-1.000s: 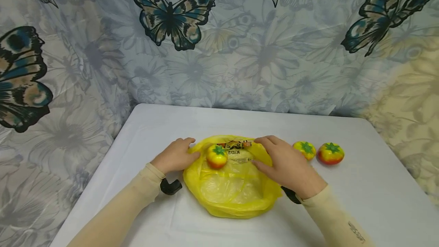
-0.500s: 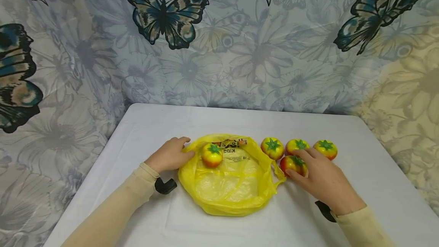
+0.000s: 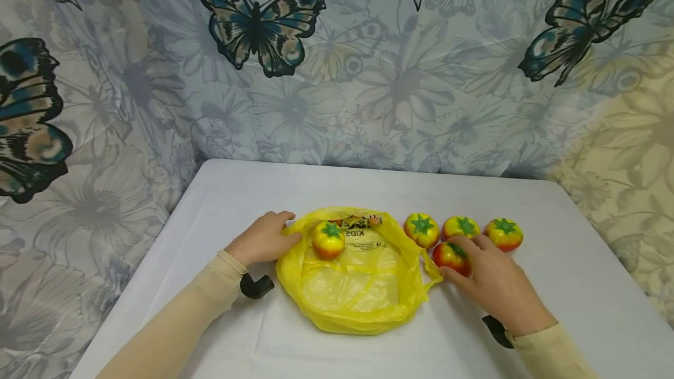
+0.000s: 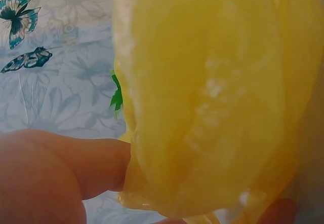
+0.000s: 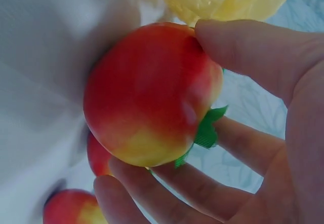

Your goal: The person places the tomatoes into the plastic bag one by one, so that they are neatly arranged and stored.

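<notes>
A yellow plastic bag (image 3: pixel 363 321) lies spread with its mouth open on the white table. One red-and-yellow toy tomato (image 3: pixel 329 245) with green leaves sits inside, at the bag's back left. My left hand (image 3: pixel 263 240) pinches the left rim; in the left wrist view its thumb (image 4: pixel 104 165) presses on the plastic. Right of the bag, my right hand (image 3: pixel 500 288) grips another toy tomato (image 5: pixel 147 97), thumb on one side and fingers curled along the other. That tomato's green leaves (image 5: pixel 206 130) face the palm.
Behind the right hand stand three more toy tomatoes: one near the bag (image 3: pixel 421 231), a middle one (image 3: pixel 458 226) and a right one (image 3: pixel 504 235). A loose bag handle (image 3: pixel 433 274) reaches toward the held tomato. Butterfly-print cloth (image 3: pixel 337 121) hangs behind the table.
My right hand has left the bag's right rim and moved right onto a toy tomato, uncovering the bag's handle. My left hand has stayed at the left rim.
</notes>
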A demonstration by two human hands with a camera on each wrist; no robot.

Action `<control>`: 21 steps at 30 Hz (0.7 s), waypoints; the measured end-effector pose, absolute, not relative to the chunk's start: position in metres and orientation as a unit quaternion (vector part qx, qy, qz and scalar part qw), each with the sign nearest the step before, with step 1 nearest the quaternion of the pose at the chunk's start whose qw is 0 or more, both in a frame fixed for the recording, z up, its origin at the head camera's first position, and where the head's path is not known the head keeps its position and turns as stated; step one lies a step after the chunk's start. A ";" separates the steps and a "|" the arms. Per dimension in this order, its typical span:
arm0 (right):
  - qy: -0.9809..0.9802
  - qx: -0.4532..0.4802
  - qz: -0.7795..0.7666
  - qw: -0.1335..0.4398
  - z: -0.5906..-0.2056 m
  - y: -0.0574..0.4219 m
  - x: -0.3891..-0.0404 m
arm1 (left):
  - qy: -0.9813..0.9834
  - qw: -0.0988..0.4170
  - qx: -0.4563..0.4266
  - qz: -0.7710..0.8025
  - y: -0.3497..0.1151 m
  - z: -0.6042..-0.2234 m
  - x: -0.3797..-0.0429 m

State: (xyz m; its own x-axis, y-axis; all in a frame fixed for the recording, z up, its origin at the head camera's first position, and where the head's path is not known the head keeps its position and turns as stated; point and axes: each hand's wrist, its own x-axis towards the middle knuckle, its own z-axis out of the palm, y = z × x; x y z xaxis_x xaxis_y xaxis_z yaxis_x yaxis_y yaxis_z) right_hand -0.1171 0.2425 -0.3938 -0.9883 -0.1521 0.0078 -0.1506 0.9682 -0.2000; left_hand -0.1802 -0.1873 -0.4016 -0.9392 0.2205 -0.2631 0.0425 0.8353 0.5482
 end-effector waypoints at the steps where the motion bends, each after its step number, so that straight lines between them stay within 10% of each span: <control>1: 0.992 -0.075 -0.100 0.004 -0.394 0.242 -0.117 | 0.945 0.159 0.071 0.278 -0.187 -0.402 -0.180; 21: 0.985 -0.115 -0.114 -0.052 -0.356 0.227 -0.118 | 0.946 0.149 0.068 0.279 -0.188 -0.402 -0.179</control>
